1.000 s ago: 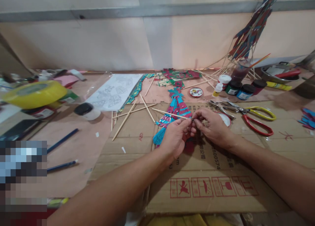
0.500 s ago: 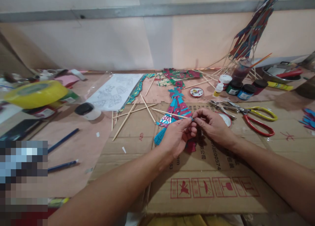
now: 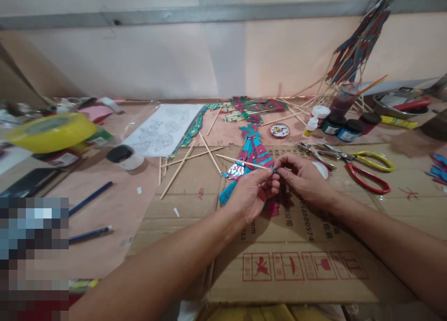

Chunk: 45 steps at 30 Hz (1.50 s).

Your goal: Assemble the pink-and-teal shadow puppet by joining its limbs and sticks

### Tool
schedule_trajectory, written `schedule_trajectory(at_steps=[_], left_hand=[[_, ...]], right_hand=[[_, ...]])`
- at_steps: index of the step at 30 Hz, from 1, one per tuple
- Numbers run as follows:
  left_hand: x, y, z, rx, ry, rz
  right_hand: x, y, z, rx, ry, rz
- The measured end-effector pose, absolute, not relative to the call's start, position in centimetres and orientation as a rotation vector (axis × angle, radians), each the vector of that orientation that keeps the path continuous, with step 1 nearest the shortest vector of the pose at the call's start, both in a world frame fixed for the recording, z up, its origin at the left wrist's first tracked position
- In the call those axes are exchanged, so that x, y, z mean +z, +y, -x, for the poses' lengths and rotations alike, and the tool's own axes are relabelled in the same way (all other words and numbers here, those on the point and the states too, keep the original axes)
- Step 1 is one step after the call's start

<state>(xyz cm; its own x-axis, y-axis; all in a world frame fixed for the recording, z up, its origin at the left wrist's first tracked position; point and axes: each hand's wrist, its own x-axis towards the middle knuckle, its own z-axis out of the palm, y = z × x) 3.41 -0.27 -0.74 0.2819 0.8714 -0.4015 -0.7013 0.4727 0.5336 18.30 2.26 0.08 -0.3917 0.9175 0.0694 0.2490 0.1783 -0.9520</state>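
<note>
My left hand (image 3: 249,194) and my right hand (image 3: 303,177) meet over a flattened cardboard box (image 3: 293,246). Both pinch together at the end of a thin bamboo stick (image 3: 240,161) that points left and away. Under the hands lies a flat teal and pink painted puppet figure (image 3: 252,155), partly covered by my fingers. The left thumb and fingers close on the stick and the puppet's edge. The right fingertips pinch a tiny dark piece at the stick's tip; I cannot make out what it is.
Red and yellow handled scissors (image 3: 369,171) and pliers (image 3: 314,152) lie right of my hands. Paint jars (image 3: 344,127), loose bamboo sticks (image 3: 181,165), a line drawing (image 3: 162,127), a yellow tape roll (image 3: 50,132) and blue pencils (image 3: 90,197) surround the cardboard. More puppets (image 3: 359,37) lean on the wall.
Almost nothing has moved. Both hands keep pinching at the stick's tip, with only slight finger shifts.
</note>
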Motion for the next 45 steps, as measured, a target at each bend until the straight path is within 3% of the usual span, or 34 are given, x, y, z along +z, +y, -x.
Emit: schedule_trajectory(at_steps=[15, 24, 32, 45], left_hand=[[-0.5, -0.1, -3.4, 1.045, 0.765, -0.272], [-0.9, 0.1, -3.7, 0.986, 0.704, -0.278], [0.0, 0.2, -3.8, 0.98, 0.73, -0.281], [-0.4, 0.4, -3.8, 0.992, 0.688, -0.318]], right_hand=[[0.0, 2.4, -18.8, 0.983, -1.964, 1.07], [0.5, 2.4, -19.2, 0.778, -2.1, 1.265], [-0.6, 3.3, -20.1, 0.335, -2.231, 1.242], [-0.5, 3.3, -20.0, -0.014, -2.336, 1.164]])
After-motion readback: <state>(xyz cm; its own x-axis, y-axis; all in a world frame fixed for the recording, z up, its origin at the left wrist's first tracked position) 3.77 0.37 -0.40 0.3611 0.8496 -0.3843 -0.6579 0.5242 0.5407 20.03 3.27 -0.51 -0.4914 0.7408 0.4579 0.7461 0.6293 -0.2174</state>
